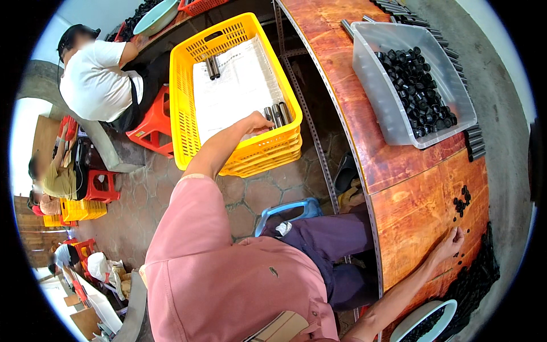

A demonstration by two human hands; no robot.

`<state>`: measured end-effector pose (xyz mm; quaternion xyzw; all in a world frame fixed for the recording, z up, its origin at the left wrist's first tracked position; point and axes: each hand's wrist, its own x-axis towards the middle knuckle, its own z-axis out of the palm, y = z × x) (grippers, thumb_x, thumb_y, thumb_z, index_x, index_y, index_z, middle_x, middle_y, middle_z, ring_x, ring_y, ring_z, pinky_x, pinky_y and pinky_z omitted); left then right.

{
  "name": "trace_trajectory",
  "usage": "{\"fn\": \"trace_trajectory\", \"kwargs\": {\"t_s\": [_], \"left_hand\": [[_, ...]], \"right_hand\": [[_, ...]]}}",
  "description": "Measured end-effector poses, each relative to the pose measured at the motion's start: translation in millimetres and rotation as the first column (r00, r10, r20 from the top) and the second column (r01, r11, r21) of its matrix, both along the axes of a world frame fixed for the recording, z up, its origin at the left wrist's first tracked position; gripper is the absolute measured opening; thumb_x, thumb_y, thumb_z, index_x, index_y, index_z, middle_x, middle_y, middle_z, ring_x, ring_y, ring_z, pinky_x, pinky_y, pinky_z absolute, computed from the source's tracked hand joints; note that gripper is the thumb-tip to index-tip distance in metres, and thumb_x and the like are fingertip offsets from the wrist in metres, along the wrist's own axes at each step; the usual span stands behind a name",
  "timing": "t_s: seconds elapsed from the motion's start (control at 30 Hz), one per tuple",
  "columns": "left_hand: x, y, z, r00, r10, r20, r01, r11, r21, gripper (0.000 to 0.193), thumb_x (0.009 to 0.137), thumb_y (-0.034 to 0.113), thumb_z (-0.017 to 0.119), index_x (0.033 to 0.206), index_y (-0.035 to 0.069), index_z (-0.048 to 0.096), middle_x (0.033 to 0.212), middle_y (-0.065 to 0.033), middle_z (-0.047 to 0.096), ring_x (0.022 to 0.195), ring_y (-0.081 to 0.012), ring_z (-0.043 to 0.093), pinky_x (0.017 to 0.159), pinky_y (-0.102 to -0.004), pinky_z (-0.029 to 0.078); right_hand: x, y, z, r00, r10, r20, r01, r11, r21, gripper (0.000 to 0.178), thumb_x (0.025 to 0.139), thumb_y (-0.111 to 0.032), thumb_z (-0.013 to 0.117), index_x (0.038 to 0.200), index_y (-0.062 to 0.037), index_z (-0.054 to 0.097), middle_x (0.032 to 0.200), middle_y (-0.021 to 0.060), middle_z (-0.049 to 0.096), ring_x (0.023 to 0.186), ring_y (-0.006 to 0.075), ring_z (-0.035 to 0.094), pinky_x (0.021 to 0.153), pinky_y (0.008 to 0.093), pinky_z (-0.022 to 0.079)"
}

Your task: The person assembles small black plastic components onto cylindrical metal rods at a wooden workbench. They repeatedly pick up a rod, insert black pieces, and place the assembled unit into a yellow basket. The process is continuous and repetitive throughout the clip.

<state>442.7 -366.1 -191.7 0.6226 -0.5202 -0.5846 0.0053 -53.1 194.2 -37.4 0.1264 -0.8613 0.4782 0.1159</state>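
Wooden table [410, 194]: right fingers [458, 233] pressed together near black pieces [459, 206]; left fingers [260, 119] pinch a tube [268, 113].

Pretty packed wood counter [399, 222] lol
Clear bin [373, 100], black tubes [474, 143] lined along the far edge, loose black bits [462, 198], plus a pale bowl [448, 318] by a big black pile [477, 279].

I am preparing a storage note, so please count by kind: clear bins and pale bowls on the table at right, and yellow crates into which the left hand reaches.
Clear bin: 1
Pale bowl: 1
Yellow crate, top of its stack, with the left hand inside: 1
Total: 3
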Motion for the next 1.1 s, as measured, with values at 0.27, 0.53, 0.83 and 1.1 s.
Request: {"fn": "trace_trajectory", "kwargs": {"t_s": [0.27,0.53,0.83,1.1], "left_hand": [[-5,0,-7,1.000,-0.005,-0.027,0.005,1.000,0.026,0.025,0.087,0.017,0.078,0.079,-0.005,0.070,0.070,-0.0079,0.066,0.054,-0.0131,0.060,0.048,-0.0255,0.051],[-3,20,21,0.981,-0.194,0.001,0.192,0.974,0.118,0.035,0.085,0.026,0.080,0.092,-0.008,0.072,0.085,-0.0124,0.072,0.071,-0.0208,0.069,0.063,-0.0340,0.057],[-7,27,50,0.888,-0.434,0.149,0.418,0.899,0.130,0.037,0.081,0.019,0.076,0.107,-0.007,0.071,0.100,-0.0158,0.072,0.085,-0.0240,0.070,0.069,-0.0400,0.055],[8,9,5,0.935,-0.340,0.104,0.331,0.939,0.094,0.037,0.079,0.035,0.077,0.093,0.000,0.074,0.085,-0.0098,0.071,0.068,-0.0183,0.066,0.060,-0.0357,0.053]], "right_hand": [[-8,11,-8,0.999,0.036,-0.019,-0.036,0.999,0.012,0.032,0.102,-0.025,0.059,0.117,0.0025,0.061,0.111,0.0117,0.064,0.100,0.0219,0.062,0.085,0.0343,0.052],[-2,4,-2,1.000,0.014,-0.027,-0.014,1.000,0.012,0.029,0.101,-0.021,0.060,0.116,0.0042,0.061,0.110,0.0120,0.064,0.099,0.0217,0.061,0.086,0.0343,0.051],[-13,12,-16,0.996,0.019,-0.086,-0.018,1.000,0.006,0.028,0.100,-0.019,0.062,0.115,0.0047,0.062,0.107,0.0111,0.064,0.098,0.0197,0.060,0.087,0.0322,0.049],[0,1,-5,0.998,0.020,-0.051,-0.022,0.999,-0.037,0.028,0.100,-0.020,0.062,0.114,0.0047,0.063,0.107,0.0110,0.065,0.098,0.0202,0.062,0.087,0.0328,0.051]]}}
